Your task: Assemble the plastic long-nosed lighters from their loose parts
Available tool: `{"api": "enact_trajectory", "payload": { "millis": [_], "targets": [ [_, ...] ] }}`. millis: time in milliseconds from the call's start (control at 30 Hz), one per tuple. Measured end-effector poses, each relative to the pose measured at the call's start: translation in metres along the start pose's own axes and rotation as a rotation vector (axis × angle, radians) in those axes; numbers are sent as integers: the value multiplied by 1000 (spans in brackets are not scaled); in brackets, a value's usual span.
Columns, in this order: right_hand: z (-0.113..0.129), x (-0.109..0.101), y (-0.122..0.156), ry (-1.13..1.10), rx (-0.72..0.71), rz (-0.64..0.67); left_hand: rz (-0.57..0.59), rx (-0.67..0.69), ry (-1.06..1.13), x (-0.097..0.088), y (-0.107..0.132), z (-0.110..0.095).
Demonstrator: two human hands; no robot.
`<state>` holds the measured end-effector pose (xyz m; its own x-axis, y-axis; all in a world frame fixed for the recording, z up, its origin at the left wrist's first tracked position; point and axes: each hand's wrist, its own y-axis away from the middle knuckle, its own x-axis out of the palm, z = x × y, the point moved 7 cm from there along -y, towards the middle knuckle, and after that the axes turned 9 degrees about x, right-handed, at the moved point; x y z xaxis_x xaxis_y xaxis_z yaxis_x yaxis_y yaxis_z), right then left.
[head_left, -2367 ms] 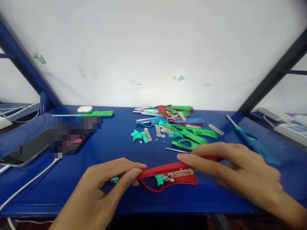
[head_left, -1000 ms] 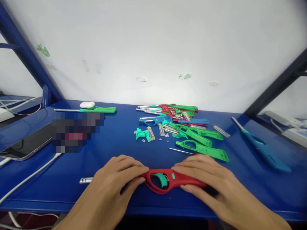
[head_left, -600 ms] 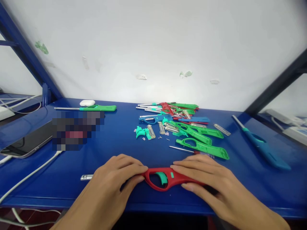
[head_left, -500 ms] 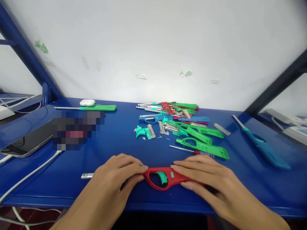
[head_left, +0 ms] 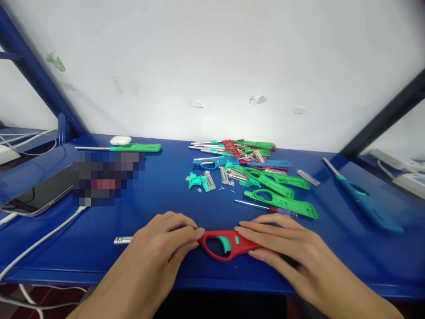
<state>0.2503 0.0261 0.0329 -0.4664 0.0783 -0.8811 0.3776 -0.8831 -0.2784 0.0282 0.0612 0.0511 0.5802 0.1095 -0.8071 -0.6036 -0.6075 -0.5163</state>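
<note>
A red gas lighter (head_left: 217, 245) with a long metal tube and a teal trigger lies sideways near the front edge of the blue table. My left hand (head_left: 166, 243) is closed around its neck, thumb and fingers pinching beside the trigger loop; the tube's metal tip sticks out left of the wrist. My right hand (head_left: 285, 243) grips the red handle from the other end, fingers along the top and thumb below. Most of the handle is hidden under that hand. Just beyond the right fingers lies a screwdriver (head_left: 254, 204), partly covered.
Green handle halves (head_left: 282, 202), clear fuel tanks (head_left: 225, 176), teal triggers (head_left: 198, 181) and tiny screws lie mid-table, with a pile of lighter parts behind. A blue lighter (head_left: 361, 195) is at right. At left are a green lighter (head_left: 139, 148), a phone (head_left: 40, 190), and a white cable (head_left: 43, 241).
The teal trigger sits slightly further towards the handle inside the loop. Both hands keep their hold on the red lighter; the view has shifted a little.
</note>
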Motion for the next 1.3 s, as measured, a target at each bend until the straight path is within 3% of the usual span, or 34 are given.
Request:
{"api": "enact_trajectory", "payload": {
  "millis": [433, 600, 700, 800, 1067, 1300],
  "targets": [
    [1, 0, 3, 4, -10, -13, 77, 147, -194, 9, 8, -22],
    [-11, -8, 6, -42, 147, -115, -8, 188, -277, 4, 15, -23],
    [-12, -9, 4, -73, 207, -96, -31, 224, -273, 3, 16, -24],
    [-5, -10, 0, -163, 158, -55, -53, 237, -255, 3, 13, -25],
    [5, -18, 4, -138, 33, -186, -12, 318, -256, 12, 2, -36],
    [13, -20, 6, -109, -84, -188, -171, 421, -232, 4, 2, -39]
  ]
}}
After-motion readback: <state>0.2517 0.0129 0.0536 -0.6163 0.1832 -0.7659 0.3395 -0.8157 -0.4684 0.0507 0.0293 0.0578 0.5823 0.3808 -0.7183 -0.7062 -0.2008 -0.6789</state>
